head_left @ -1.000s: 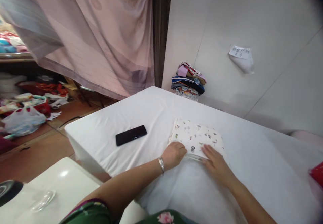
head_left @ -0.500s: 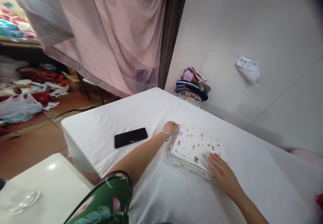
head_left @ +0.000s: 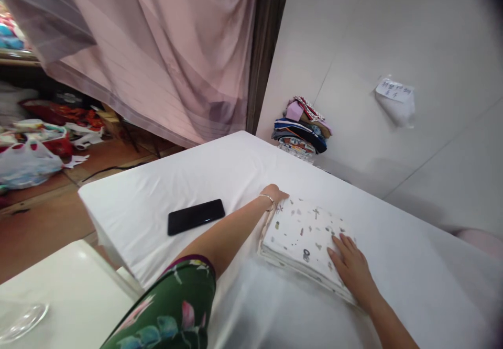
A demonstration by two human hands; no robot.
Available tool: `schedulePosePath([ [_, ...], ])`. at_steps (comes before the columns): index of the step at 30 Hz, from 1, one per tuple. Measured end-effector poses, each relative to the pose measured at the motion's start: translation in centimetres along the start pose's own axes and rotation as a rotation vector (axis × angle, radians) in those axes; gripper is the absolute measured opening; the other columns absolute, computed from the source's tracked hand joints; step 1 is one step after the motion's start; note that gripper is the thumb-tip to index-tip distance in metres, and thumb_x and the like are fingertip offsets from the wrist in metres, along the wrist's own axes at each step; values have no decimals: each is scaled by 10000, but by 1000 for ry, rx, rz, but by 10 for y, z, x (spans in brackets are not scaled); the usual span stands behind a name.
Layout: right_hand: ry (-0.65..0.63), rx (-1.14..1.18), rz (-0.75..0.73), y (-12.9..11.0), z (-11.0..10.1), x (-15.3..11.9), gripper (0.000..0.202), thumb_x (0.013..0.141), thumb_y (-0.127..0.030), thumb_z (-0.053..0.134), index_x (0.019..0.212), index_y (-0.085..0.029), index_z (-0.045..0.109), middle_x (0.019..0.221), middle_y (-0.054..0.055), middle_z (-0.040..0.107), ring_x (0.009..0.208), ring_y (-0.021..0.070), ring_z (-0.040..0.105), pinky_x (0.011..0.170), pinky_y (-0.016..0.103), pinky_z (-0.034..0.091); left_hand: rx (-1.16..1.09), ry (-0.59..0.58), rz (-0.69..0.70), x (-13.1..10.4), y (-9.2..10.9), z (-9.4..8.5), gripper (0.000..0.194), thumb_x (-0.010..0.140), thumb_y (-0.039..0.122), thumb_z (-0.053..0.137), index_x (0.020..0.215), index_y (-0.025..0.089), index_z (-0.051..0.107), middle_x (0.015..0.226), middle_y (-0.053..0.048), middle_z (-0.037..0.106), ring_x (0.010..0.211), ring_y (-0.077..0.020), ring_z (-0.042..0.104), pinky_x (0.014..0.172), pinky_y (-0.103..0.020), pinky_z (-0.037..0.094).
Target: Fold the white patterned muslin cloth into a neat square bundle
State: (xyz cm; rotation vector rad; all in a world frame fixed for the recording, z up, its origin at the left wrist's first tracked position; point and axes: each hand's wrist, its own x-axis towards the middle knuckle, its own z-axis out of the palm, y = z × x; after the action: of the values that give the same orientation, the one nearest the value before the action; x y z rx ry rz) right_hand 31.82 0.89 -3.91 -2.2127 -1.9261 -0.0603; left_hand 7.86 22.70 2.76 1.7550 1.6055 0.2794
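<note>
A thick folded cloth point(head_left: 302, 236), white with small printed figures, lies in layers on a white-covered table point(head_left: 133, 202). At its far left corner is my left hand point(head_left: 276, 193), wearing a beaded bracelet; its fingers look closed on the cloth's edge, though they are partly hidden. My right hand point(head_left: 351, 266) rests flat on the cloth's right part, fingers stretched and somewhat apart. To the left of my left forearm lies a black phone point(head_left: 196, 217).
A pile of folded clothes point(head_left: 301, 129) stands beyond the table's far edge, by the pale wall. A pink curtain point(head_left: 176, 50) hangs behind. At lower left is a white surface point(head_left: 74, 281) with a clear dish point(head_left: 23, 320). Plastic bags point(head_left: 31, 164) sit on the floor.
My right hand has slid a little right and its fingers have spread. My left hand has shifted slightly along the corner, its thumb side now extended. The view has turned slightly.
</note>
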Motion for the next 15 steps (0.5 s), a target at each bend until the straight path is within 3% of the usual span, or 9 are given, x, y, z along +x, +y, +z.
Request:
schedulePosePath([
  [8, -6, 21, -8, -3, -5, -1, 546, 856, -505, 288, 1252, -184, 484, 1397, 85, 349, 1303, 253, 262, 997, 471, 298, -62, 61, -60, 3, -14, 2, 289, 735, 416, 572, 757, 135, 636, 809, -95, 677, 804, -205, 631, 624, -220, 444],
  [15, -5, 74, 9, -6, -8, -1, 520, 851, -487, 318, 1234, -190, 504, 1379, 82, 379, 1294, 249, 285, 1007, 465, 297, -54, 13, -70, 2, -11, -2, 300, 754, 435, 537, 736, 147, 618, 787, -79, 680, 726, -173, 634, 569, -205, 441],
])
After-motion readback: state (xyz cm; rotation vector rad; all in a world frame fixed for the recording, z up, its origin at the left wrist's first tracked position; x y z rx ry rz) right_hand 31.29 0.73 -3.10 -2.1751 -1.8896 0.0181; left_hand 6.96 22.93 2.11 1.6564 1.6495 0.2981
